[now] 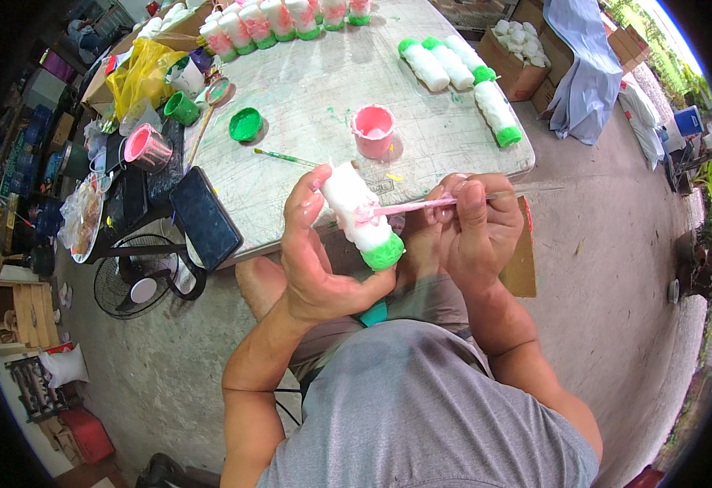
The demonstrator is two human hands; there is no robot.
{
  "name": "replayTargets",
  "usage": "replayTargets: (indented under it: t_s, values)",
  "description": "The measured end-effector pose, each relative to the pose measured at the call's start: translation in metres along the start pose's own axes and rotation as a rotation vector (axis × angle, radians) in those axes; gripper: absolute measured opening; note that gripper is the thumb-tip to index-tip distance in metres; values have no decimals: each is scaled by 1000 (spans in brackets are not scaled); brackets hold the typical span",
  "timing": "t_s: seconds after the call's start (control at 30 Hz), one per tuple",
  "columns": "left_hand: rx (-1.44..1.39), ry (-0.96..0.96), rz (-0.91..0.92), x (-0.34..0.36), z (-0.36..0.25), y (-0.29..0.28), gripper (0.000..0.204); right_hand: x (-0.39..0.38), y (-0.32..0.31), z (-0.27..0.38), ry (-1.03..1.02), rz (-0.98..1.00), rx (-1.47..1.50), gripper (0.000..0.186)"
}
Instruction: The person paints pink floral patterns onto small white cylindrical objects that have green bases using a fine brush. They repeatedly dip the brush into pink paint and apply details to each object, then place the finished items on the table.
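My left hand [314, 268] grips a bumpy white cylinder [345, 192] with a green-painted end, thumb under the green end and fingers at the upper end. The cylinder is tilted, held just off the table's near edge. Between the thumb and fingers of my right hand [482, 232] is a paintbrush [411, 206], its pink-coated tip touching a pink patch on the cylinder's side. A cup of pink paint [372, 146] stands on the table beyond my hands. Left of it lie a thin brush [285, 158] and a small green paint container [245, 124].
Several pink, white and green cylinders [258, 26] stand along the table's [315, 89] far side. White cylinders with green ends [497, 114] lie at the right. Paint pots [149, 148] and a dark phone-like slab [205, 218] sit left, above a black fan [142, 286].
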State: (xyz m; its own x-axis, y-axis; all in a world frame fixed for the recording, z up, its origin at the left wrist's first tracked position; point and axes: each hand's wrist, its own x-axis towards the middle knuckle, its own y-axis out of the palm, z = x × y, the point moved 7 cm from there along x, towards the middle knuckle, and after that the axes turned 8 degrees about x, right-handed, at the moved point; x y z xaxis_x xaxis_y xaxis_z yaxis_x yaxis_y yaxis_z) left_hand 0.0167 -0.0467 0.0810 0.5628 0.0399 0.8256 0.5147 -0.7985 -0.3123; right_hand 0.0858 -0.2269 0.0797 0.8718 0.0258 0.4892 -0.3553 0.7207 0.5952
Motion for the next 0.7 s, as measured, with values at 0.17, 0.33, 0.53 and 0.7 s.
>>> replayTargets:
  t_s: [0.17, 0.33, 0.53, 0.7]
  values:
    - [123, 63, -17, -2, -6, -2, 107, -3, 4, -2, -52, 57, -130, 9]
    - [140, 54, 43, -2, -7, -2, 116, -2, 2, 3, -76, 23, -110, 9]
    - [82, 38, 29, -3, -5, -1, 117, -3, 2, 0, -18, -11, -155, 9]
    - [69, 32, 30, -6, -3, 0, 118, -4, -1, 0, -25, 12, -134, 9]
